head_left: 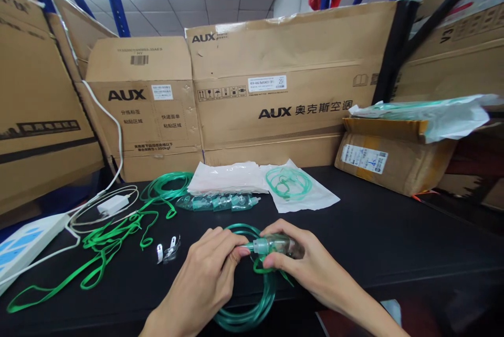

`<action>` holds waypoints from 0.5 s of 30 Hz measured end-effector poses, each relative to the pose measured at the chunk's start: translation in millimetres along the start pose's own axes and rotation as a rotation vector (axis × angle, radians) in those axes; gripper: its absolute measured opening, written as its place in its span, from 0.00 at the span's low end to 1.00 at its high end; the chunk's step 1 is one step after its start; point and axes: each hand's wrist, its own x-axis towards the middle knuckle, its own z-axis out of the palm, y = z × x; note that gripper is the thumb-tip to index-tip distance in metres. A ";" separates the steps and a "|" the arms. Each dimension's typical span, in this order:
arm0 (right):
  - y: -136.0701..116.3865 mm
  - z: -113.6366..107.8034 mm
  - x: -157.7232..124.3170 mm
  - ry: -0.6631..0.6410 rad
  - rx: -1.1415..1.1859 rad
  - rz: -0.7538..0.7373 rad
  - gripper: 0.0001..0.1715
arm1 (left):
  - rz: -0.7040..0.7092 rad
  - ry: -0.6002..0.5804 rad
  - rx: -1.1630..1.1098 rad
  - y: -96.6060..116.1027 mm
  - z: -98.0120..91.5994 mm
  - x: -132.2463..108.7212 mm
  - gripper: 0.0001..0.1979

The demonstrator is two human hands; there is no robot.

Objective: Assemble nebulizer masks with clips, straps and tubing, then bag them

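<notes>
Toward six o'clock in the head view, the left hand is clamping the end of a green tube between thumb and fingers, right at the neck of a clear mask. The right hand is gripping that mask from its three o'clock side, thumb and fingers closing on it. A green coil is hanging at seven o'clock from the mask, partly behind the left hand.

Going by the mask as the dial's centre, small clips are lying at nine o'clock on the black table, with green straps sprawling beyond them. Four or so masks are lying in a row at ten o'clock, just before a white stack. Toward twelve, an opened wrapper is bearing more tubing; at two, a carton is standing.
</notes>
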 end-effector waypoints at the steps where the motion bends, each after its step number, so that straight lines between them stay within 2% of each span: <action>1: 0.4 0.1 0.0 0.003 -0.004 0.000 0.12 | -0.006 -0.008 0.007 0.0 0.2 -0.2 0.09; 9: 2.5 -1.0 -0.6 0.045 -0.125 -0.036 0.14 | -0.065 -0.068 0.015 -1.6 3.5 -3.1 0.10; 12: 3.5 -0.2 -2.1 0.065 -0.214 -0.100 0.15 | -0.107 -0.092 -0.004 -2.5 -0.3 -1.7 0.10; 15: 7.2 1.9 -3.2 0.132 -0.267 -0.195 0.22 | -0.104 -0.131 0.021 -5.7 -8.5 1.6 0.11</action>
